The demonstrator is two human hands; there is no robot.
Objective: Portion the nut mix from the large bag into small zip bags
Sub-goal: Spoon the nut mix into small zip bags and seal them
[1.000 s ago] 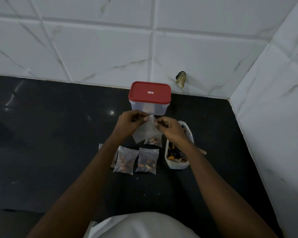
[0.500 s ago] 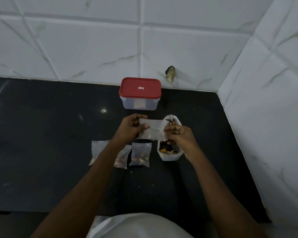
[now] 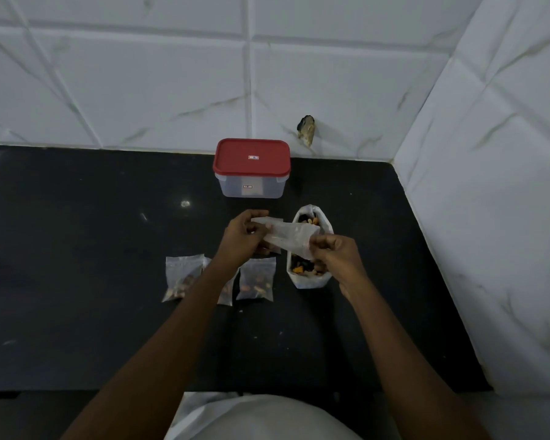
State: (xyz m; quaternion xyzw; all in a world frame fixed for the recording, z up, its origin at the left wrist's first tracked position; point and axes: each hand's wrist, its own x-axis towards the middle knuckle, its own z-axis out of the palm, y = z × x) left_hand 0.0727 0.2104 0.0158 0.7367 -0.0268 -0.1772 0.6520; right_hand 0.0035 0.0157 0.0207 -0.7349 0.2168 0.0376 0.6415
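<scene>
An empty small zip bag (image 3: 289,238) is stretched sideways between my hands above the black counter (image 3: 77,249). My left hand (image 3: 243,239) pinches its left end and my right hand (image 3: 334,254) pinches its right end. Just behind and below my right hand stands the large open bag of nut mix (image 3: 310,279), partly covered by the small bag. Filled small zip bags lie on the counter: one at the left (image 3: 182,276), one by my left forearm (image 3: 226,290) half hidden, one in the middle (image 3: 256,278).
A clear plastic box with a red lid (image 3: 251,168) stands at the back against the tiled wall (image 3: 140,90). A second tiled wall (image 3: 489,217) closes the counter on the right. My white clothing (image 3: 261,417) shows at the bottom edge.
The small bag has turned from hanging upright to lying stretched sideways between my hands. My right hand has dropped lower over the large bag. The camera view has shifted.
</scene>
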